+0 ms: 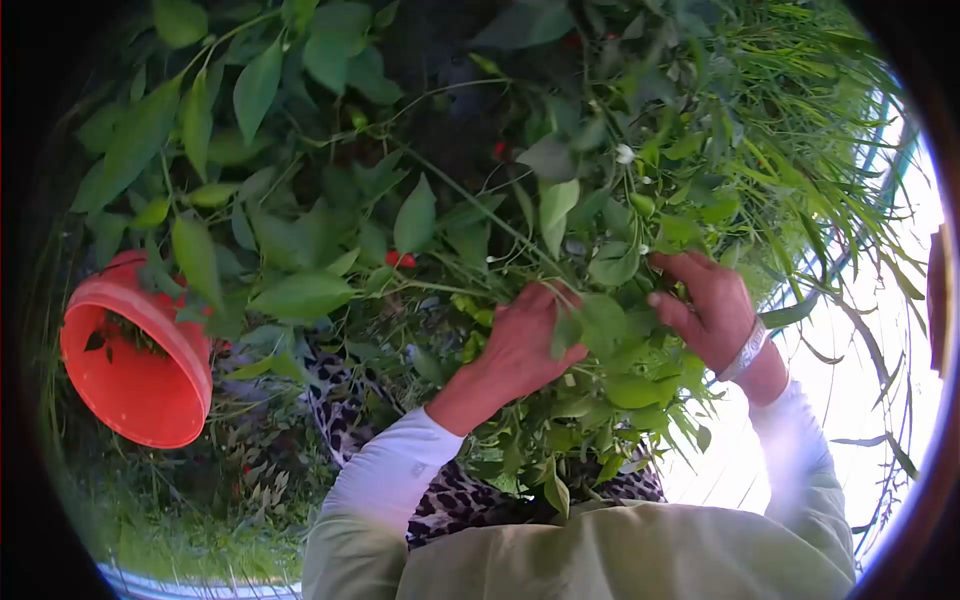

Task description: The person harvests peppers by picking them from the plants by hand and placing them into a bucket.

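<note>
My left hand [520,348] is closed among the leafy stems of a pepper plant [610,335], its fingertips partly covered by leaves. It appears to grip a plant stem there. To its right, my right hand [712,308] reaches into the same foliage, thumb and forefinger apart beside the leaves. I see nothing held between them, and its other fingers are mostly hidden. Close above the hands grow a small white flower [624,154] and a pale green bud or young pepper [642,204]. A red pepper [400,259] shows through the leaves to the left.
A red bucket [135,350] leans at the left with a few leaves inside. Leafy branches cross the upper view. Long narrow-leaved plants [800,130] stand at the right. Grass [180,540] grows at lower left, and leopard-print cloth [455,505] shows below the plant.
</note>
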A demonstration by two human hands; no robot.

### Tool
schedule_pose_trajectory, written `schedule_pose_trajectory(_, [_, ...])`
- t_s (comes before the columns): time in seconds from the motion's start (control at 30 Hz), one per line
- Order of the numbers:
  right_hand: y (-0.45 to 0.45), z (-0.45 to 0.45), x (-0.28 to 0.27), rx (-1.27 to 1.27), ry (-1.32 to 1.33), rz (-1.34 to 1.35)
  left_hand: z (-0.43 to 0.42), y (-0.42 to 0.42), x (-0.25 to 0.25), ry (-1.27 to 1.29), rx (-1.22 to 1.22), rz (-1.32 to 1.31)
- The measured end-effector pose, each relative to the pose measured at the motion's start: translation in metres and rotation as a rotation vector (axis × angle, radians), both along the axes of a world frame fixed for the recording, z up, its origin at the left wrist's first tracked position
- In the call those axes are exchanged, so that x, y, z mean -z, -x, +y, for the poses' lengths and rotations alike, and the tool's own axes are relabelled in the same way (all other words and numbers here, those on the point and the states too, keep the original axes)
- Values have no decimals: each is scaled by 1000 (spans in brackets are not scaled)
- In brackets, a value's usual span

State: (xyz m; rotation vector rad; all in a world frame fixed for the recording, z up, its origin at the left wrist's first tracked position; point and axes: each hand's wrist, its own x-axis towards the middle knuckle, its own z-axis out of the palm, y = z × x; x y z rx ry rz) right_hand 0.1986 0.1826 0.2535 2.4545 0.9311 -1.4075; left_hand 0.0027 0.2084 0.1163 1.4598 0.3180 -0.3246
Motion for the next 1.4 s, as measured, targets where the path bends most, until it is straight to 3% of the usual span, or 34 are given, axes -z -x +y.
schedule_pose_trajectory(0.1, [3,-11,10,139,134,237,-5,4,4,35,-3,-2])
schedule_pose_trajectory(0.17, [4,-13,3,245,169,240,-1,8,0,49,12,23])
schedule_pose_trajectory(0.23, [7,-31,-3,262,47,16,1,7,1,56,23,30])
schedule_pose_trajectory(0.27, [13,-36,-4,486,-181,13,-3,7,2,69,3,3])
schedule_pose_trajectory(0.3, [14,-41,-8,479,-185,8,-6,5,4,82,-20,-25])
schedule_pose_trajectory(0.37, [13,-51,-18,921,-275,136,-5,1,1,44,-10,-46])
schedule_pose_trajectory(0.4, [14,-50,-28,989,-255,266,-4,4,-3,12,13,-52])
schedule_pose_trajectory(0.43, [16,-54,-38,999,-242,279,-2,5,-5,18,19,-33])
schedule_pose_trajectory(0.5, [21,-63,-58,911,-243,628,-2,4,-7,88,180,29])
schedule_pose_trajectory(0.57, [29,-46,-71,785,-158,774,-11,9,-7,63,162,51])
schedule_pose_trajectory(0.63, [35,-51,-94,1233,-223,1000,-16,11,-6,26,135,56])
schedule_pose_trajectory(0.67, [36,-46,-105,1314,-293,1019,-17,12,-7,-17,191,29])
schedule_pose_trajectory(0.77, [28,-27,-108,1119,-259,946,-16,14,-9,-12,291,6])
schedule_pose_trajectory(0.83, [40,-4,-88,1195,-417,814,-15,9,-9,12,330,4])
schedule_pose_trajectory(0.9, [25,9,-64,972,-325,903,-15,11,-10,-43,363,27])
schedule_pose_trajectory(0.97, [35,30,-33,1031,-366,862,-13,12,-12,-50,370,47])
schedule_pose_trajectory(1.03, [38,61,2,855,-104,807,-19,19,-16,-131,280,4])
schedule_pose_trajectory(1.07, [52,81,22,695,-36,811,-33,28,-14,-145,32,-10])
schedule_pose_trajectory(1.13, [88,77,64,377,114,825,-52,41,-17,-169,27,-28])
schedule_pose_trajectory(1.2, [126,40,104,-139,-178,519,-65,51,-21,-252,8,-105])
schedule_pose_trajectory(1.23, [134,40,112,-139,-173,528,-72,56,-22,-297,-4,-143])
schedule_pose_trajectory(1.33, [143,53,126,-626,271,607,-106,67,-8,-401,-28,-213])
schedule_pose_trajectory(1.4, [143,60,127,-715,343,648,-156,70,13,-1157,-125,-412])
